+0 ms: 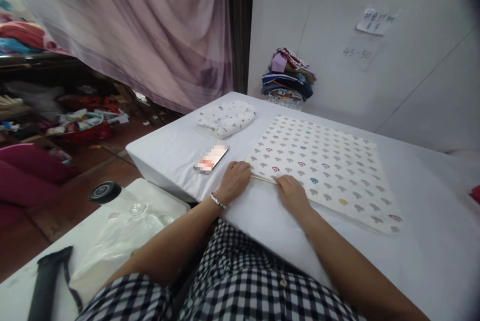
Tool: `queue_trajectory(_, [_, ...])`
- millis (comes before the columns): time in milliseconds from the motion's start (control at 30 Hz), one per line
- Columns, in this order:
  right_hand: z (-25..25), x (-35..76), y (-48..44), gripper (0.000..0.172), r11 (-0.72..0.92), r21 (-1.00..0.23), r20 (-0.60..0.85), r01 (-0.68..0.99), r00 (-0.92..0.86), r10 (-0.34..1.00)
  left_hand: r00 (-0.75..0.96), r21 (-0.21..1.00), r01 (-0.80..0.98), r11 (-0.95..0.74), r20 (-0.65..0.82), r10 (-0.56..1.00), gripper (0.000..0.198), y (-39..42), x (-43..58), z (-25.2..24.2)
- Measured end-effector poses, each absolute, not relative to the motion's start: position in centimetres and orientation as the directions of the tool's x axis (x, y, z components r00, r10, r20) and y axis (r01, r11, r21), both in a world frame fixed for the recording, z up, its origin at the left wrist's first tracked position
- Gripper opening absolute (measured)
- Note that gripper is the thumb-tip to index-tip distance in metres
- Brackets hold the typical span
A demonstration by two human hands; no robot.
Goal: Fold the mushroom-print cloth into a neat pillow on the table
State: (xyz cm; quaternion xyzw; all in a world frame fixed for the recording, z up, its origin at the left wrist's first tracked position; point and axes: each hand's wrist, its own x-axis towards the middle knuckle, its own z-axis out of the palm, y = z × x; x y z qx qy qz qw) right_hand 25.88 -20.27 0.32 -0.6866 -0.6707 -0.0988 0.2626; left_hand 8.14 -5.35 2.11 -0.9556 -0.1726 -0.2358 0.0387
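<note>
With left hand and right hand, we are pinching the near edge of patterned cloth lying just beyond our grip; it is looking light, soft, best held there.

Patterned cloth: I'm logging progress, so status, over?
Left hand, right hand: touching near edge. Cloth: flat on table. Phone: near left hand, off the cloth.

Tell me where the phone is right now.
In the head view, the phone lies left of centre on the white table, just beyond and to the left of the left hand, with the folded printed cloth farther back.
</note>
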Motion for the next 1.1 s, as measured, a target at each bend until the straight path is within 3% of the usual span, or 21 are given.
queue_trajectory(300, [-0.1,25.8,-20.2,0.024,0.048,-0.207,0.469,0.977,0.056,0.882,0.835,-0.022,0.341,-0.94,0.465,0.293,0.013,-5.1,7.9,2.0])
queue_trajectory(633, [0.0,25.8,-19.7,0.024,0.04,-0.212,0.471,0.976,0.066,0.88,0.79,-0.003,0.457,-0.889,0.46,0.405,0.009,-4.4,8.8,1.9])
queue_trajectory(1100, [0.0,26.2,-19.0,0.023,-0.034,-0.082,0.371,0.996,0.062,0.927,0.848,-0.081,0.505,-0.859,0.23,0.477,0.029,-4.5,8.7,3.2])
